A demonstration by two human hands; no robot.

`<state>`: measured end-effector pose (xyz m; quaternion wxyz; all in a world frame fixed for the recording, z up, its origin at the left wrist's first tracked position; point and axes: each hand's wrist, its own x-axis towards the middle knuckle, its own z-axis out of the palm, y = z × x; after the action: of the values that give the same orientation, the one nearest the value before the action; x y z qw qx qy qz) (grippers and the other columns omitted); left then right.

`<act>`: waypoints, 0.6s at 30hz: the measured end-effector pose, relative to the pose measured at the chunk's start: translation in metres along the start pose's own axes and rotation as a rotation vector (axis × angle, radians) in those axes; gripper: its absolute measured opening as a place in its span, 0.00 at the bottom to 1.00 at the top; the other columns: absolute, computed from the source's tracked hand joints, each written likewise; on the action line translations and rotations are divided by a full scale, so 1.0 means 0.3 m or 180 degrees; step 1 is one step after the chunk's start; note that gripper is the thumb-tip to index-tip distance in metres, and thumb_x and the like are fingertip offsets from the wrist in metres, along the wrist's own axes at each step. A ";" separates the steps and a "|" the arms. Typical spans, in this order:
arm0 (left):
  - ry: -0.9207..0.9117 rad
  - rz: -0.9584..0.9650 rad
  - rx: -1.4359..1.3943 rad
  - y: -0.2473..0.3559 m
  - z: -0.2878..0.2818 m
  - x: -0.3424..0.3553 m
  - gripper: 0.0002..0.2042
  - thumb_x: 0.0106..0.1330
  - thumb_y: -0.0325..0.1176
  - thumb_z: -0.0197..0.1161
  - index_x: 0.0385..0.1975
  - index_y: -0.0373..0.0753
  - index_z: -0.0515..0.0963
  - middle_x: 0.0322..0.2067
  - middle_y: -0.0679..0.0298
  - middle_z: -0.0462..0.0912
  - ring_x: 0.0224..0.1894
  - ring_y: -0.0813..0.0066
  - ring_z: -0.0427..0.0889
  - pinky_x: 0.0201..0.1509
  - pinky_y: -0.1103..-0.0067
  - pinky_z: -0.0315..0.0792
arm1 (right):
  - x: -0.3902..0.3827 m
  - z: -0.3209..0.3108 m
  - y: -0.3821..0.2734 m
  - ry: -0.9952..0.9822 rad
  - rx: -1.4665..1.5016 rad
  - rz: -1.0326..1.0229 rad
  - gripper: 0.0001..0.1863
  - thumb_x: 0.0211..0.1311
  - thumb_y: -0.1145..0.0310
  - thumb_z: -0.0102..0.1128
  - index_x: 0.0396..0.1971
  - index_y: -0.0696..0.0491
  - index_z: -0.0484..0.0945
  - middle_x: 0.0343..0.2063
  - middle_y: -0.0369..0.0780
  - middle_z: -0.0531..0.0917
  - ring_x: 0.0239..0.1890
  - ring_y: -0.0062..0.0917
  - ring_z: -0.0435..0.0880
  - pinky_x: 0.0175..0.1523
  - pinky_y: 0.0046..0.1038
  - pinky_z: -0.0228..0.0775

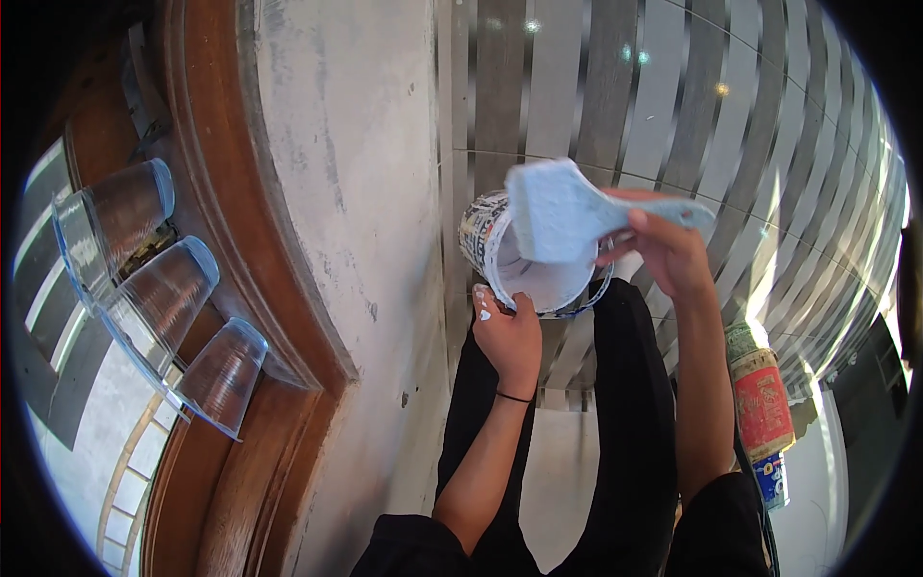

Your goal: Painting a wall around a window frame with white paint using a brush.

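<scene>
In my right hand (663,255) is a wide paintbrush (562,213) with a pale blue handle, and its broad bristle end is coated white. The brush is over the mouth of a printed bucket (474,231) and hides part of it. White paint (543,279) coats the bucket's inside; how deep it is I cannot tell. My left hand (508,337) grips the bucket's near rim, thumb on the edge, with white spots on the knuckles. The bucket tilts toward me between my black-trousered legs (630,385).
A patchy whitish wall (361,192) stands on the left, beside a brown wooden frame (221,163). Several clear plastic cups (159,288) are by that frame. Striped tiles (615,87) cover the floor. Right of my forearm are a worn red-and-beige container (762,404) and a blue one (771,481).
</scene>
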<state>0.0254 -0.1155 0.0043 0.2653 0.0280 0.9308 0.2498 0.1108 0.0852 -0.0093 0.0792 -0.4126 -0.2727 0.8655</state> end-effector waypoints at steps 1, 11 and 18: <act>-0.0099 -0.0065 0.0107 -0.006 0.003 -0.003 0.10 0.58 0.28 0.60 0.32 0.30 0.67 0.24 0.49 0.79 0.26 0.50 0.81 0.32 0.65 0.72 | 0.053 0.009 0.005 -0.0137 0.0020 0.0027 0.22 0.64 0.63 0.60 0.51 0.65 0.78 0.40 0.48 0.85 0.40 0.34 0.86 0.39 0.38 0.85; -0.0632 -0.0936 0.0300 -0.053 0.019 -0.011 0.15 0.57 0.32 0.61 0.39 0.28 0.71 0.33 0.44 0.82 0.37 0.44 0.83 0.39 0.60 0.74 | 0.482 0.322 0.203 0.0524 0.0012 0.0046 0.16 0.61 0.68 0.63 0.46 0.59 0.82 0.35 0.42 0.86 0.38 0.26 0.87 0.40 0.28 0.81; -0.0579 -0.0389 0.1097 -0.069 0.024 -0.026 0.26 0.58 0.37 0.60 0.52 0.21 0.71 0.41 0.40 0.82 0.40 0.44 0.83 0.44 0.61 0.77 | 0.293 0.363 0.191 0.0042 0.0691 0.0187 0.16 0.62 0.71 0.62 0.48 0.61 0.81 0.38 0.45 0.86 0.38 0.28 0.87 0.43 0.28 0.82</act>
<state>0.0374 -0.1317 -0.0072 0.3543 0.0389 0.9319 0.0668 -0.0237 0.0248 -0.0434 0.0998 -0.4151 -0.1646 0.8892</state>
